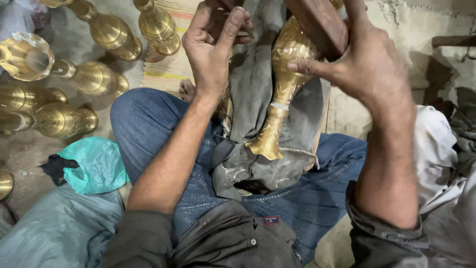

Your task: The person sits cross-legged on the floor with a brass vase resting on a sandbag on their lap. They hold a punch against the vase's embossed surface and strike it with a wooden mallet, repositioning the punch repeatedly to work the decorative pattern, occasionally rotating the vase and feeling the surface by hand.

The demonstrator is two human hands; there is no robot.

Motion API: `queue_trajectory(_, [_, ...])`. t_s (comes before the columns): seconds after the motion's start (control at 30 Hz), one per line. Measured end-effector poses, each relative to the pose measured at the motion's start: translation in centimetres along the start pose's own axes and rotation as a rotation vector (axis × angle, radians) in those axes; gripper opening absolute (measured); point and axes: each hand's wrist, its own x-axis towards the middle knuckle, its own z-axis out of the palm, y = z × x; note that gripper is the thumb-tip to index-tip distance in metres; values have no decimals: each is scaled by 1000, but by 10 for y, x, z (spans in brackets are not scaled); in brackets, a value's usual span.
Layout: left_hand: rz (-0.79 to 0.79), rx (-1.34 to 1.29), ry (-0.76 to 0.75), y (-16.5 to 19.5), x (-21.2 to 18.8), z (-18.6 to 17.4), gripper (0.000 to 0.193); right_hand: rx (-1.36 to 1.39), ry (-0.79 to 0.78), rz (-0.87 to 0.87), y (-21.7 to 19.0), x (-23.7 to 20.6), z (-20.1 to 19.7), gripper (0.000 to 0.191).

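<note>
Engraved golden brass vase (282,89) on grey cloth (258,149) in lap; top end hidden.
Long axis near vertical, flared end toward wearer. Right hand (367,69) clamps brown wooden block (320,25) on it; left hand (213,44) pinches something unclear.

A brass vase (282,89) with engraved body lies tilted on a grey cloth (258,99) across the lap, narrow flared end pointing down.

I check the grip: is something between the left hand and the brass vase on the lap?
Yes. A grey cloth lies between the left hand and the brass vase; that hand is beside it. The right hand rests a fingertip on the vase, nothing visible between.
</note>
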Motion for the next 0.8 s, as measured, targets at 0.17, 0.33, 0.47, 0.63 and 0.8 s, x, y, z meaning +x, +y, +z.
queue_trajectory(0.17, [-45,84,-66,9,-14,16,29,479,37,-380,29,10,15,118])
queue_trajectory(0.33, [-45,144,-188,28,-32,30,22,753,37,-302,54,12,48,111])
queue_trajectory(0.47, [51,297,-336,36,-36,30,32,831,-85,89,50,9,46,116])
queue_trajectory(0.63, [199,519,-393,33,-31,31,36,432,167,-313,44,-8,26,87])
queue_trajectory(0.8, [224,395,-423,24,-26,30,33,27,354,-365,31,-32,-5,56])
